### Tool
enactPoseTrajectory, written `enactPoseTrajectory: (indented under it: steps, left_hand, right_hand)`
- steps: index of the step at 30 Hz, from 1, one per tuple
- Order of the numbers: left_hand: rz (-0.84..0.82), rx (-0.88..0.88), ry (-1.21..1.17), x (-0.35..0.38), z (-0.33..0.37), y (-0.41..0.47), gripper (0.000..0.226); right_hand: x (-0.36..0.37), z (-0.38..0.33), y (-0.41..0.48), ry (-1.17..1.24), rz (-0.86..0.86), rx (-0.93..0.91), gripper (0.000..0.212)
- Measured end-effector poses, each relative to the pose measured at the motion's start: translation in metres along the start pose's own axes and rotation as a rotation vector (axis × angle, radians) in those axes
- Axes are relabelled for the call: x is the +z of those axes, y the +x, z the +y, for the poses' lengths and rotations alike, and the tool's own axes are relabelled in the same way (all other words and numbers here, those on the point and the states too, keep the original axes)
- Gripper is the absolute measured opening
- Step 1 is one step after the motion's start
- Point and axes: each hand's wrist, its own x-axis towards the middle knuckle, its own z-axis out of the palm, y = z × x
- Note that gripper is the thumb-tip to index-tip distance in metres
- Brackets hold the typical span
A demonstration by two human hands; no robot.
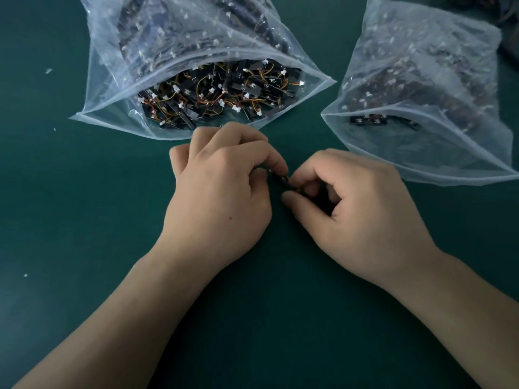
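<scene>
Head view: left hand [222, 186], right hand [362, 209] curled, pinching small part [284, 179].

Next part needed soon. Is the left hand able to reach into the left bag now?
Probably yes: the left hand lies just before the left bag, its mouth open, nothing between. It must first let go of the small part.

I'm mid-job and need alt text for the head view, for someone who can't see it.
The left hand and right hand pinch one small dark part between them over a green table. Beyond them lie two open clear bags: the left bag is full of small black wired parts, and the right bag holds similar ones.
</scene>
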Motion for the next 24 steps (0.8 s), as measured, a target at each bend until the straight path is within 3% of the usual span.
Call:
enactPoseTrajectory:
  steps: [4, 13, 18, 24]
  left_hand:
    - [-0.001, -0.015, 0.015, 0.0009, -0.0002, -0.0007, 0.043]
    - [0.074, -0.059, -0.038, 0.0006, 0.0029, -0.0015, 0.019]
    - [0.015, -0.160, 0.185, 0.0001, 0.0038, -0.0006, 0.051]
    - [-0.074, -0.201, 0.270, 0.0043, 0.0047, 0.0024, 0.058]
  right_hand:
    - [-0.0010, -0.0048, -0.0019, -0.012, -0.050, -0.029, 0.021]
    - [-0.0012, -0.0042, -0.0028, -0.040, -0.090, -0.035, 0.017]
    - [-0.0004, -0.0032, -0.0035, -0.027, -0.078, -0.038, 0.016]
    - [0.0038, -0.0023, -0.0041, 0.023, -0.021, 0.029, 0.011]
